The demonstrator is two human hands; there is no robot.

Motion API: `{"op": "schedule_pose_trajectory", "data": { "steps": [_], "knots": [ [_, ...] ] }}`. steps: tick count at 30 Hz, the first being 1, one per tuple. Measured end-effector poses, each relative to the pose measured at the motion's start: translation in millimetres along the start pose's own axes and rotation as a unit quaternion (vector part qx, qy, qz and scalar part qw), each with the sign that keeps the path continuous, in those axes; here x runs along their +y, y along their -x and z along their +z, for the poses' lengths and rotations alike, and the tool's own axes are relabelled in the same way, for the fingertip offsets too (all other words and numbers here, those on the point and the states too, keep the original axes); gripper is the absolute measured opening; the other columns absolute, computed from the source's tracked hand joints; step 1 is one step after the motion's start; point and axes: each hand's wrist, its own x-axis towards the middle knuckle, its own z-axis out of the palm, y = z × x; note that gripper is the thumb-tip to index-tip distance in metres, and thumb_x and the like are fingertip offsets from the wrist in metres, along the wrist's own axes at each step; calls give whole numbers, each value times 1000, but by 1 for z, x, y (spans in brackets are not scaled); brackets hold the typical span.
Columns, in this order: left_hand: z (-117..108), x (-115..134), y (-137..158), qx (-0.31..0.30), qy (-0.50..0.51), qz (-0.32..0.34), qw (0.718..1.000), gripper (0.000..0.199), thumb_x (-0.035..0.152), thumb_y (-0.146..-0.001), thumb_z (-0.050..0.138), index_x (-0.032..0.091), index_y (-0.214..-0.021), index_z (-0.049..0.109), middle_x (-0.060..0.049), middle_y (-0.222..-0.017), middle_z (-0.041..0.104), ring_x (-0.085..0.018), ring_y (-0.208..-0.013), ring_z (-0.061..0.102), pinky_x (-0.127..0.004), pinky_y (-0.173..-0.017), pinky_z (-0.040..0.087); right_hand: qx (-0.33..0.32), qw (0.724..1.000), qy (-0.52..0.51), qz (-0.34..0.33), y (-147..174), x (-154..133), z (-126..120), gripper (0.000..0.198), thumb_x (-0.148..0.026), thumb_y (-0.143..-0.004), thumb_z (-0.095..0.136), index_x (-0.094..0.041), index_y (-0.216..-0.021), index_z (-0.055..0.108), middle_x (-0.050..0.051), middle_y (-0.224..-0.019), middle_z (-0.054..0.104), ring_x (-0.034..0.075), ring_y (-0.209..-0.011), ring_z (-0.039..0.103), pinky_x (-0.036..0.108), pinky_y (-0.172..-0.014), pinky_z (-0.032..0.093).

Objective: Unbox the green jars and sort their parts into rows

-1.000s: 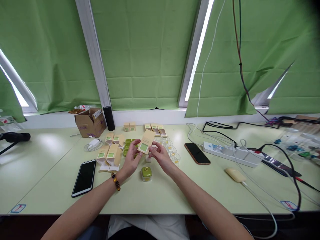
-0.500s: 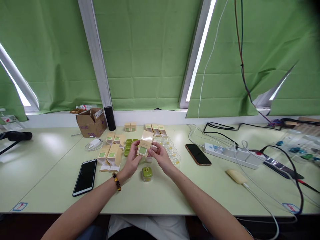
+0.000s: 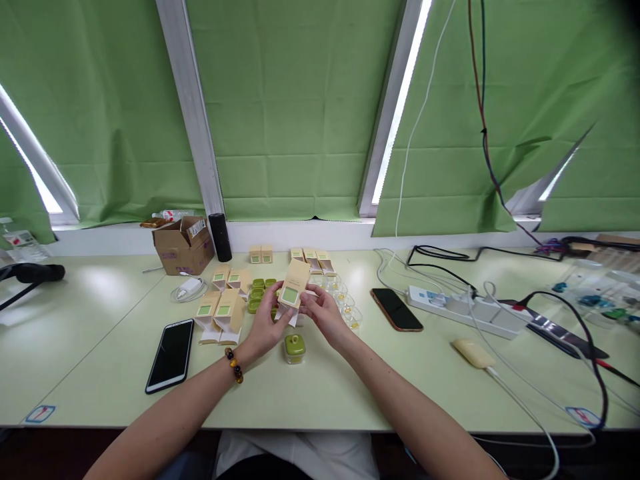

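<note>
Between my two hands, above the table, is a small beige cardboard box [image 3: 295, 281] with a green square on its front and white flaps loose at its lower end. My left hand [image 3: 266, 319] grips its left side, a beaded bracelet on that wrist. From the right, the fingers of my right hand [image 3: 323, 311] close on the box's edge. Just below stands a small clear container with a green lid [image 3: 295, 348]. Behind my left hand are several green lids [image 3: 257, 293]; behind my right are several clear cups [image 3: 349, 308] with yellow bits inside.
Left of my hands stand several open beige boxes [image 3: 220, 313] and a phone [image 3: 170, 355]. More boxes [image 3: 313, 260] line the back. To the right lie another phone [image 3: 397, 309], a power strip [image 3: 465, 312] and cables. A brown carton [image 3: 183, 247] and a black cylinder [image 3: 220, 237] stand back left.
The box has been turned in my hands: the flap that was up at its top now shows a flat beige face, and white flaps hang at the bottom. Nothing on the table has moved.
</note>
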Motion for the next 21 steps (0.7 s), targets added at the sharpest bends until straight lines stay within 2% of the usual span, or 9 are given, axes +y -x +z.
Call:
{"op": "schedule_pose_trajectory", "data": {
  "steps": [4, 8, 11, 13, 16, 21],
  "knots": [
    [0, 3, -1, 32, -47, 37, 998, 48, 33, -90, 76, 24, -136, 64, -13, -140, 60, -32, -129, 56, -44, -111, 43, 8, 1000, 2, 1, 0, -2, 0, 56, -55, -78, 87, -23, -118, 63, 8, -108, 81, 26, -95, 77, 41, -84, 61],
    [0, 4, -1, 18, -19, 49, 998, 39, 34, -97, 66, 23, -134, 68, -12, -140, 63, -32, -133, 54, -46, -118, 37, 21, 1000, 9, 5, -1, -1, -1, 58, -59, -76, 87, -25, -118, 65, 9, -116, 79, 26, -98, 76, 37, -77, 61],
    [1, 0, -2, 19, 4, 21, 1000, 36, 37, -100, 60, 23, -132, 70, -12, -134, 68, -31, -122, 61, -46, -111, 45, 17, 999, 24, 19, -1, 0, -1, 56, -63, -75, 85, -22, -110, 70, 11, -116, 79, 27, -98, 75, 36, -75, 60],
    [1, -3, -3, 29, 5, 12, 999, 35, 37, -99, 63, 23, -130, 70, -11, -130, 70, -31, -118, 63, -44, -106, 48, 3, 999, 31, 27, 0, 0, 0, 54, -64, -76, 84, -21, -106, 73, 12, -114, 79, 28, -97, 75, 37, -75, 60],
    [0, -7, -3, 39, -20, 13, 999, 40, 34, -92, 73, 23, -131, 67, -12, -131, 69, -31, -121, 62, -42, -103, 50, -11, 999, 21, 26, 1, 0, 1, 53, -63, -76, 85, -21, -107, 74, 11, -116, 79, 27, -96, 74, 36, -78, 60],
    [-2, -5, -2, 7, -17, 0, 1000, 60, 29, -81, 84, 24, -137, 62, -12, -135, 67, -32, -121, 62, -42, -101, 52, 14, 999, 11, 31, 2, -2, 0, 54, -61, -75, 86, -21, -109, 74, 11, -115, 79, 27, -92, 75, 37, -73, 61]
  ]
}}
